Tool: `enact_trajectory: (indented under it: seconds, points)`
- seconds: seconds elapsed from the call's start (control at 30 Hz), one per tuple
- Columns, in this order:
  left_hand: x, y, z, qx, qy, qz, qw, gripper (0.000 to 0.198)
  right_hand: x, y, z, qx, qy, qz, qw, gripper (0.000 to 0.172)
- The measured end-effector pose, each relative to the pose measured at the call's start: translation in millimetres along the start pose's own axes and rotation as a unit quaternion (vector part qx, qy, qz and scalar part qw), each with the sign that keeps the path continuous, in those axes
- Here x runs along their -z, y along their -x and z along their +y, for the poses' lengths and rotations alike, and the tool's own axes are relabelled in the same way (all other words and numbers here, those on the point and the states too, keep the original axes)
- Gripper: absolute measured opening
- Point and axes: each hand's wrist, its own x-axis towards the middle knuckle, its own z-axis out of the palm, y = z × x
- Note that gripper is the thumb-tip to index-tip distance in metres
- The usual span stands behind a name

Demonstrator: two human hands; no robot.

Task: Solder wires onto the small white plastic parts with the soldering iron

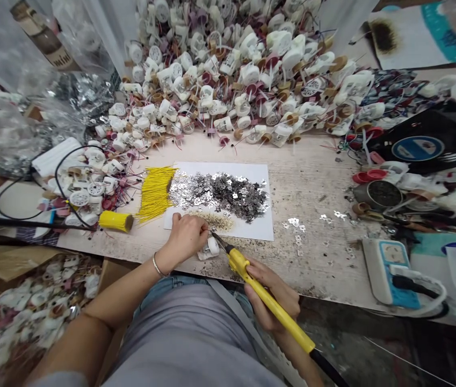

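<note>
My right hand [272, 294] is wrapped round a yellow soldering iron [278, 312], its dark tip pointing up and left. Close to that tip, my left hand [187, 236] has its fingers pinched together; whatever they hold is too small or hidden to make out. A small white plastic part [209, 249] lies just below the fingers at the table's front edge. Beyond my hands, a white sheet [258, 228] bears a heap of small metal plates [236, 194], bright on the left and darker on the right. Brown specks of residue [215, 220] mark its near side. Yellow wires [155, 193] lie fanned at its left end.
White plastic assemblies [231, 80] are piled along the back. A tied yellow wire bundle [115, 221] and a black cable [30, 222] lie left. To the right are loose plates [294, 221], a round metal tin [378, 194] and a power socket block [389, 274].
</note>
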Motion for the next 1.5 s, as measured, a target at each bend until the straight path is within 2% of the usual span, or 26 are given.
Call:
enact_trajectory:
  seconds: [0.13,0.23,0.37,0.53,0.83,0.93,1.03,1.1,1.17,1.3,1.37,1.5]
  points:
    - [0.2,-1.7,-0.6,-0.005,0.007,-0.004,1.0,0.019,0.3,2.1,4.0,0.024,0.014,-0.035,0.999,0.051]
    - [0.9,-1.9,-1.6,-0.004,0.013,-0.01,1.0,0.019,1.0,3.2,5.8,0.04,0.021,-0.033,0.998,0.055]
    - [2.8,-0.6,-1.4,0.003,0.022,-0.01,1.0,0.02,1.3,5.1,6.0,0.043,0.009,-0.041,0.998,0.054]
    - [3.3,-1.9,0.6,0.005,0.014,-0.021,1.0,0.022,1.6,8.5,3.5,0.021,-0.005,-0.015,1.0,0.052]
    - [4.0,-4.1,2.8,0.018,0.001,-0.027,0.999,0.021,0.8,2.0,2.2,0.062,0.018,-0.036,0.997,0.052]
    - [5.2,-4.1,3.3,0.019,0.006,-0.032,0.999,0.021,1.0,1.6,-0.2,0.062,0.028,-0.011,0.998,0.052]
    - [5.1,-4.7,3.4,0.02,0.003,-0.032,0.999,0.021,-7.6,0.5,-1.8,0.035,0.026,0.058,0.997,0.05]
    - [4.3,-5.3,3.2,0.02,0.0,-0.034,0.999,0.021,-20.6,-3.1,-2.0,0.004,0.001,0.085,0.996,0.036]
    - [3.7,-5.6,2.8,0.018,-0.001,-0.036,0.999,0.021,-37.6,-9.2,-1.2,-0.002,-0.009,0.084,0.996,0.021]
    - [7.2,-3.0,-0.1,0.021,-0.006,-0.034,0.999,0.021,-66.0,-23.1,2.8,0.056,0.014,0.039,0.998,0.017]
    - [11.0,-0.2,-3.1,0.024,-0.015,-0.026,0.999,0.021,-70.3,-30.0,6.6,0.059,0.018,0.034,0.998,0.015]
    - [14.2,4.7,-9.3,0.023,-0.037,-0.022,0.999,0.023,-65.0,-49.1,22.3,0.057,0.044,0.052,0.996,0.016]
